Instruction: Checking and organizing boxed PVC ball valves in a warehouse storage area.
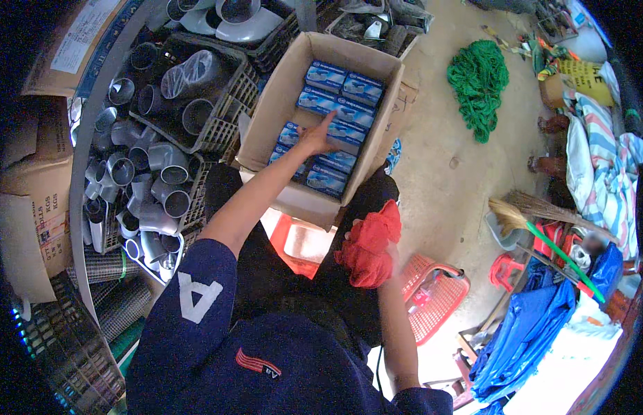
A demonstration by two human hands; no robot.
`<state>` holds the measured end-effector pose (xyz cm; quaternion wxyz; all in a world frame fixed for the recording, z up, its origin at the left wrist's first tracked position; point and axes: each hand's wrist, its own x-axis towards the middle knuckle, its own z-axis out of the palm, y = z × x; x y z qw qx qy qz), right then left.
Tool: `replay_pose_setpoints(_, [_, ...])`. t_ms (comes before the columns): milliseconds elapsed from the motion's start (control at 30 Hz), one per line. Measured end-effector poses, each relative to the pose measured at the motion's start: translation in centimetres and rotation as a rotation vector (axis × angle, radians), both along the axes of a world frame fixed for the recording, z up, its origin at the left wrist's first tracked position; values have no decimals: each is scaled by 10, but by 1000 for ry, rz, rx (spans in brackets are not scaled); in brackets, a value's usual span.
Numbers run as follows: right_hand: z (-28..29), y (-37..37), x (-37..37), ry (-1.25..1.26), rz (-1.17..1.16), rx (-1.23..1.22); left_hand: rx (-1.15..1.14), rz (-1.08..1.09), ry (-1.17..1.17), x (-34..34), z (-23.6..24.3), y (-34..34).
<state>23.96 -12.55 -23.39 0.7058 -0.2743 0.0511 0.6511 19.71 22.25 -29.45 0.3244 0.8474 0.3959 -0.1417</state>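
Observation:
My left hand [317, 140] reaches into an open cardboard carton [264, 138] set in front of my knees. Its fingers are spread over the small blue boxes [349, 130] inside, the index finger stretched toward the far rows, and it grips nothing. Several of these blue boxes with white print lie in rows. A crumpled red cloth [370, 245] is bunched in my right hand [393, 256], beside my right thigh. The cloth covers most of that hand's fingers.
Black crates [221, 117] of grey pipe fittings [173, 174] crowd the left. A red stool shows between my legs. To the right are a red plastic basket [432, 294], a green net heap [478, 86], a broom [508, 213] and blue tarpaulin [526, 325].

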Motion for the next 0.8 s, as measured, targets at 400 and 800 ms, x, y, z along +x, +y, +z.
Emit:
replay_pose_setpoints(400, [4, -2, 1, -19, 6, -67, -66, -20, -57, -6, -11, 5])
replay_pose_setpoints(800, [-5, -2, 0, 80, -53, -101, -9, -138, -120, 2, -30, 6])
